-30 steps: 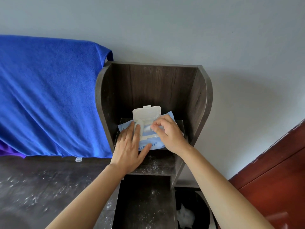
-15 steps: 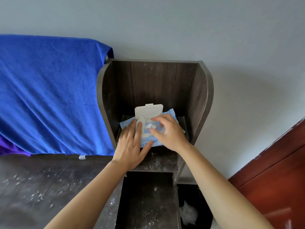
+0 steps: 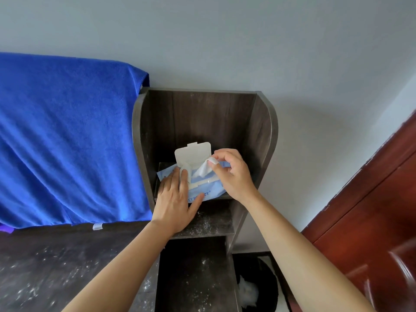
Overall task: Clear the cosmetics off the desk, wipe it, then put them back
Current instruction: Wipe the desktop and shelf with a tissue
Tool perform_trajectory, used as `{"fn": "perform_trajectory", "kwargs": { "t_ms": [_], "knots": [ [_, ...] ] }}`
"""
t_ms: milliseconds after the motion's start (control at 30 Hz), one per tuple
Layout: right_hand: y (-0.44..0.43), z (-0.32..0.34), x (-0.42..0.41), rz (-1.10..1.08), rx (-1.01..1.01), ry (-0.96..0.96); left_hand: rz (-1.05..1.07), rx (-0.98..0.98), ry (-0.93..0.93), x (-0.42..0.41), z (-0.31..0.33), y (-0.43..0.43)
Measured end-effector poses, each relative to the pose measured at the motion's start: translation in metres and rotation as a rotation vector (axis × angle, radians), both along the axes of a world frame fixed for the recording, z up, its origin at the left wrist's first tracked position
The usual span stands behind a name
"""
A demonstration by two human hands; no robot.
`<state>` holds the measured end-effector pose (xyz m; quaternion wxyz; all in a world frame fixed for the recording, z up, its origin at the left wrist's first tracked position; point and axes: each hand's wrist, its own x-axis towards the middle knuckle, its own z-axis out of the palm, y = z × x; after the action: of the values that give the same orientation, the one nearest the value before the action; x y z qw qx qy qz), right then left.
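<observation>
A light blue pack of wet wipes [image 3: 203, 195] lies on the upper shelf of a dark wooden shelf unit [image 3: 262, 140], its white flip lid [image 3: 192, 154] standing open. My left hand [image 3: 174, 199] lies flat on the pack's left side, pressing it down. My right hand [image 3: 234, 174] pinches a white wipe [image 3: 203, 168] between thumb and forefinger, and the wipe is partly out of the opening. The dark desk top [image 3: 45, 266] at lower left is speckled with white powder. No cosmetics are in view.
A blue towel [image 3: 67, 143] drapes over something behind the desk on the left. The lower shelf [image 3: 209, 224] is powder-dusted. A black bin [image 3: 256, 287] with white waste stands on the floor to the right of the unit. A red-brown door [image 3: 371, 210] is at right.
My right hand has lifted from the pack's opening and drawn a white wipe up and to the right. My left hand has stayed flat on the pack.
</observation>
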<state>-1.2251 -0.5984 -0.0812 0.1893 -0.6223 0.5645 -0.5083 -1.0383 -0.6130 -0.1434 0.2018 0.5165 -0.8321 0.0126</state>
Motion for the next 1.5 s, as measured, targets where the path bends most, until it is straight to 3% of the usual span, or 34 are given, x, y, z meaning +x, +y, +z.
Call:
{"fn": "perform_trajectory", "kwargs": {
  "t_ms": [300,433,600,800,933,1033,1267,1400,1500],
  "knots": [
    [0.052,0.067,0.027,-0.234,-0.275,-0.277,-0.085,0.038,-0.017,0.004,-0.001,-0.008],
    [0.083,0.082,0.034,-0.325,-0.32,-0.192,-0.174,0.069,0.101,0.01,0.008,-0.006],
    [0.12,0.034,0.045,-0.324,-0.007,-0.014,-0.332,-0.137,0.235,0.053,-0.013,0.032],
    [0.143,-0.039,0.088,-0.221,0.382,-0.094,-0.229,-0.046,0.177,0.125,-0.048,0.086],
    [0.153,-0.072,0.121,-0.133,0.491,-0.157,-0.061,0.077,0.171,0.177,-0.056,0.122],
    [0.163,-0.094,0.156,-0.008,0.538,-0.236,0.006,0.116,0.047,0.223,-0.073,0.146],
    [0.159,-0.15,0.232,0.061,0.67,-0.185,0.143,0.377,-0.205,0.298,-0.119,0.167],
    [0.139,-0.16,0.27,0.114,0.731,-0.273,0.174,0.444,-0.19,0.329,-0.138,0.142],
    [0.117,-0.172,0.288,0.037,0.793,-0.407,0.15,0.456,-0.156,0.349,-0.151,0.117]
  ]
}}
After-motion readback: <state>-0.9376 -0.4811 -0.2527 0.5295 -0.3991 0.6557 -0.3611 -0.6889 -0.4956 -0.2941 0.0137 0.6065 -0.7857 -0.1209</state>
